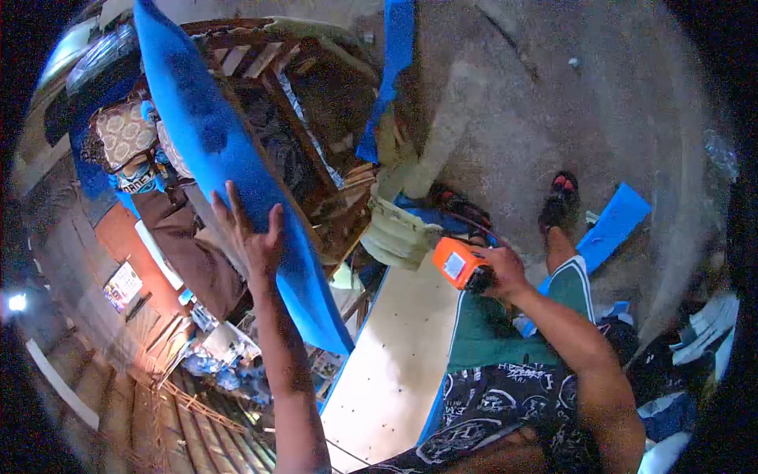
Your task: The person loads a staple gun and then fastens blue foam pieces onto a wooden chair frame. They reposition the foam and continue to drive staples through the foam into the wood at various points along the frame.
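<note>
My left hand (251,237), its fingers spread, lies against a long blue sheet (237,170) that looks like foam or padded fabric. This sheet runs slantwise along the edge of a wooden frame (304,126) with slats and scraps inside. In front of my lap, my right hand (504,272) is wrapped round an orange tool (456,262) with a white label and a black end; its exact kind cannot be made out. Below it stretches a pale board (395,355) with blue edges and small dark dots.
A roll of off-white material (399,233) sits beside the frame. Blue strips lie on the floor (505,142), one strip (612,229) by my foot. To the left are a patterned cushion (125,134), brown cloth (189,245) and clutter. Scraps (707,336) lie at the right.
</note>
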`<state>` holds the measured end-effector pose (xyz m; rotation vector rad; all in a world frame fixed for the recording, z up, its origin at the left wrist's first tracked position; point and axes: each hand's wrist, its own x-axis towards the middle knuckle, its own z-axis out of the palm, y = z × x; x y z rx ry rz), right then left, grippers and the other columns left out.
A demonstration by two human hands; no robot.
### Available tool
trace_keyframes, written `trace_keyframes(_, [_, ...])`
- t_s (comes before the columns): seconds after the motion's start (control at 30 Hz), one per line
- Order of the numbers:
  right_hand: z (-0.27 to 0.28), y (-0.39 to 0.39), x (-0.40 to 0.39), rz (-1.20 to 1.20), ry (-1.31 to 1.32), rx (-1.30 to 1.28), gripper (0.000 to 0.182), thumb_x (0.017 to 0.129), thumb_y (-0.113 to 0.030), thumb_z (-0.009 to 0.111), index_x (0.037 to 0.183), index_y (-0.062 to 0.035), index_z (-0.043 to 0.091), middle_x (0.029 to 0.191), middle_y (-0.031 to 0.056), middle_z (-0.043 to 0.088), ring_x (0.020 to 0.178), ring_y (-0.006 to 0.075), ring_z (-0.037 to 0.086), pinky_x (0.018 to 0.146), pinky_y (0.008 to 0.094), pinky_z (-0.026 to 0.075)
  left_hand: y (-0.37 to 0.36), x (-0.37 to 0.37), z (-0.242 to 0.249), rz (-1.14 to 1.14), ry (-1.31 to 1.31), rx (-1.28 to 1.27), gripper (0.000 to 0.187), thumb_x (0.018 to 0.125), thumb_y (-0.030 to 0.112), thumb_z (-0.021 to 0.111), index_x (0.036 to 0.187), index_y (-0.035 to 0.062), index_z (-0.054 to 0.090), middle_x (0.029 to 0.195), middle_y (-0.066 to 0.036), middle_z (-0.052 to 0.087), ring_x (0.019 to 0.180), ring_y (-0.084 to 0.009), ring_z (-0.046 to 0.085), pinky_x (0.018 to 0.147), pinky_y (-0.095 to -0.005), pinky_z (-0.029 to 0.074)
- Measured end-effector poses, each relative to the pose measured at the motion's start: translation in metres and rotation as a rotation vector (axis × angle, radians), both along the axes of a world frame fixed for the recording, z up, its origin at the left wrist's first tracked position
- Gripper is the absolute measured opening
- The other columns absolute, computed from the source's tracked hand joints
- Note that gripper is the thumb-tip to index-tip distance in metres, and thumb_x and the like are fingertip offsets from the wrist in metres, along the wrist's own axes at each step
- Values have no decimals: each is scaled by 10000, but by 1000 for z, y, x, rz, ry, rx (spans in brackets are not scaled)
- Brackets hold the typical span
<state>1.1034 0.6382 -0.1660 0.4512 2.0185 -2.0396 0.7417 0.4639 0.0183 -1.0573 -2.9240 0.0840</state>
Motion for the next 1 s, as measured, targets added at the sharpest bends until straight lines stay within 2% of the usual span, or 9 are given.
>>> trace_keyframes(0.1, [26, 17, -39, 19, 122, 21, 648, 608, -257, 733, 1228, -141, 583, 996, 154, 668, 909, 328, 648, 802, 397, 499, 16, 7, 1, -48, 89, -19, 862, 724, 301, 747, 1459, 210, 304, 1507, -250, 157, 1374, -441, 193, 1110, -507, 204])
trace_keyframes(0.17, [46, 32, -61, 52, 156, -118, 643, 603, -284, 738, 1214, -147, 594, 948, 155, 673, 853, 339, 653, 757, 399, 510, 16, 23, -7, -38, 121, -40, 865, 701, 269, 744, 1452, 226, 315, 1499, -256, 173, 1345, -479, 223, 1096, -536, 221])
trace_keyframes(0.2, [37, 33, -70, 29, 224, -69, 604, 600, -290, 741, 1165, -112, 626, 932, 142, 684, 793, 302, 671, 685, 349, 510, 21, 28, -8, -6, 114, -11, 858, 685, 244, 739, 1441, 234, 334, 1493, -254, 184, 1327, -504, 227, 1091, -550, 219])
trace_keyframes(0.3, [64, 61, -114, 99, 452, 40, 516, 668, -266, 736, 1145, -97, 634, 901, 130, 683, 791, 250, 679, 689, 343, 508, 33, 52, -2, 52, 97, -23, 856, 672, 230, 737, 1433, 234, 344, 1495, -248, 182, 1336, -501, 201, 1095, -552, 206])
trace_keyframes(0.37, [75, 77, -144, 81, 548, -102, 521, 668, -289, 755, 1141, -100, 640, 906, 122, 683, 805, 238, 682, 703, 338, 513, 35, 70, -3, 37, 96, 12, 860, 666, 230, 733, 1432, 235, 342, 1500, -244, 172, 1349, -489, 174, 1095, -557, 192])
trace_keyframes(0.57, [92, 133, -245, 155, 668, -169, 488, 617, -225, 792, 1065, -86, 658, 882, 107, 694, 748, 168, 671, 692, 305, 512, 52, 85, 4, 89, 93, -112, 863, 661, 240, 744, 1429, 245, 349, 1504, -259, 148, 1353, -481, 179, 1108, -548, 175])
trace_keyframes(0.77, [58, 131, -298, 279, 816, -86, 441, 612, -162, 768, 1030, -82, 654, 861, 131, 688, 725, 212, 678, 675, 315, 507, 44, 72, -1, 85, 68, -111, 845, 664, 192, 730, 1417, 215, 347, 1502, -256, 119, 1350, -506, 139, 1085, -596, 178])
trace_keyframes(0.83, [48, 124, -307, 275, 821, -28, 444, 582, -213, 799, 1000, -148, 663, 781, 125, 672, 706, 363, 624, 618, 373, 508, 41, 69, -2, 87, 68, -115, 854, 659, 177, 731, 1417, 213, 339, 1501, -258, 114, 1349, -509, 138, 1084, -600, 180])
trace_keyframes(1.0, [44, 123, -317, 269, 817, -158, 399, 577, -194, 789, 947, -132, 654, 776, 114, 673, 696, 340, 636, 617, 369, 508, 34, 60, -1, 87, 73, -136, 867, 662, 151, 729, 1422, 213, 316, 1497, -267, 109, 1347, -517, 132, 1079, -609, 188])
